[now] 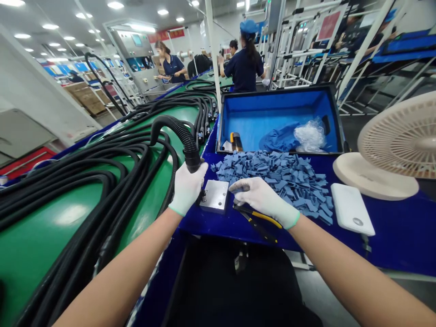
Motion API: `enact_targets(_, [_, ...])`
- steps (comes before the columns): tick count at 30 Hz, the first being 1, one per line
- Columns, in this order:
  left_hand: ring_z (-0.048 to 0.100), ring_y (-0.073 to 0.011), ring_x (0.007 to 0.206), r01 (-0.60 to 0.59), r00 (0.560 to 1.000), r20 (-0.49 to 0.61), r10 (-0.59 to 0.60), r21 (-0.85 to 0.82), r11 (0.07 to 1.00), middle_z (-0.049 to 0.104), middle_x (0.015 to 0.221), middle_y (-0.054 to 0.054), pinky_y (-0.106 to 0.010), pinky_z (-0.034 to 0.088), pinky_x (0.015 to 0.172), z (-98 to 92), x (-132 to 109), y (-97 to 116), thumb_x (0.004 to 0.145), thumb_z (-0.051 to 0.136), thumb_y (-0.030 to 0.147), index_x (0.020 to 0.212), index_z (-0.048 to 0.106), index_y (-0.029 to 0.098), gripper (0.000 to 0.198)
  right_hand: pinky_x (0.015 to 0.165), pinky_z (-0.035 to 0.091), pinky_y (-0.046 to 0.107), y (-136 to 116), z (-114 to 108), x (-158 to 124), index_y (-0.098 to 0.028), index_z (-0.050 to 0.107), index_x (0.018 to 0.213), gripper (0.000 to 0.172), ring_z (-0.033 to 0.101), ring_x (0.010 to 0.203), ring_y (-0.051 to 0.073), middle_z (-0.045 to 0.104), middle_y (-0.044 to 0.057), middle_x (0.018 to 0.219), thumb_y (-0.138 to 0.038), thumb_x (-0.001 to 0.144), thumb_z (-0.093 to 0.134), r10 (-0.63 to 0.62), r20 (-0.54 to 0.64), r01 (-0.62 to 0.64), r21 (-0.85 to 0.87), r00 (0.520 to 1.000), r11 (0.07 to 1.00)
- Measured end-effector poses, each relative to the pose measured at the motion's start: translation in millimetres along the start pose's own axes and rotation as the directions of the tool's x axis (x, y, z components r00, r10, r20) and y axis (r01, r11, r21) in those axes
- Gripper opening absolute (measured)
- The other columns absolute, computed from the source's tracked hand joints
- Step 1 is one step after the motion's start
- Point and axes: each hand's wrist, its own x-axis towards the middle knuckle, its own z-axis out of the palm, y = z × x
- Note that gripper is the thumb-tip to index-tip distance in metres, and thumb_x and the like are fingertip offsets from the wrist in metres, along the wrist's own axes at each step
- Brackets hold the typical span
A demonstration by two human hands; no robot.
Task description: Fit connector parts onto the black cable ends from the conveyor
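My left hand [188, 187], in a white glove, is closed round the end fitting of a black corrugated hose [185, 138], which arches up and over the green surface. Just right of it a silver metal block [215, 195] with small holes lies on the blue table, a spring by its left edge. My right hand [262, 197], also gloved, is at the block's right side with its fingertips drawn together; whatever is between them cannot be made out. Beneath that hand lie yellow-handled pliers [264, 220]. Behind it spreads a heap of small blue plastic pieces [282, 175].
Long black hoses [112, 181] cover the green conveyor [64, 213] at left. Behind the heap stands a blue bin [272, 109] with plastic film and blue cloth. A white power bank [352, 209] and a beige fan [408, 141] are at right. Co-workers [243, 66] stand farther back.
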Motion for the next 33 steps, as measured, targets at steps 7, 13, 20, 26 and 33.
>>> enact_targets(7, [0.045,-0.0130,0.045,-0.030,0.996,0.084,0.033,-0.040,0.999,0.048,0.051,0.006,-0.026,0.039,0.049,-3.3,9.9,-8.0,0.084,0.069,0.042,0.104,0.065,0.016,0.033,0.066,0.046,0.026,-18.2,28.2,18.0,-0.016,0.072,0.110,0.030,0.062,0.067,0.014,0.072,0.001,0.080,-0.018,0.085,0.056,-0.225,0.083,0.238,-0.202,0.971,0.950])
enact_targets(13, [0.054,-0.0160,0.054,-0.048,0.990,0.136,0.048,-0.001,0.999,0.059,0.059,0.002,-0.028,0.045,0.058,-9.8,10.1,-3.9,0.086,0.068,0.041,0.106,0.065,0.014,0.034,0.074,0.045,0.031,-33.9,37.5,42.9,-0.017,0.068,0.104,0.032,0.067,0.084,0.024,0.073,0.010,0.093,-0.038,0.097,0.045,-0.209,0.091,0.207,-0.737,0.974,0.644])
enact_targets(20, [0.061,-0.0188,0.071,-0.094,0.987,0.131,0.087,0.043,0.995,0.067,0.076,-0.003,-0.031,0.049,0.073,-12.1,11.6,-1.9,0.084,0.068,0.039,0.106,0.068,0.013,0.034,0.064,0.042,0.029,-54.6,35.9,68.5,-0.017,0.066,0.074,0.028,0.063,0.068,0.020,0.071,0.009,0.074,-0.038,0.089,0.054,-0.130,0.232,0.262,-0.744,0.964,0.615])
enact_targets(26, [0.063,-0.0193,0.084,-0.105,0.988,0.119,0.099,0.048,0.993,0.071,0.091,-0.005,-0.030,0.049,0.082,-11.4,14.5,-3.4,0.083,0.070,0.034,0.104,0.070,0.013,0.030,0.051,0.033,0.026,-46.2,32.1,88.0,-0.018,0.049,0.063,0.030,0.046,0.048,0.010,0.052,-0.003,0.053,-0.037,0.080,0.065,-0.129,0.304,0.246,-0.387,0.944,0.889])
enact_targets(33, [0.061,-0.0173,0.071,-0.054,0.983,0.175,0.059,-0.033,0.998,0.066,0.077,-0.002,-0.030,0.050,0.070,-11.5,12.2,-3.9,0.084,0.070,0.036,0.109,0.067,0.012,0.035,0.052,0.029,0.024,-20.8,39.8,93.0,-0.018,0.046,0.060,0.042,0.035,0.055,0.008,0.037,-0.007,0.058,-0.047,0.076,0.070,-0.212,0.231,0.270,-0.262,0.950,0.927])
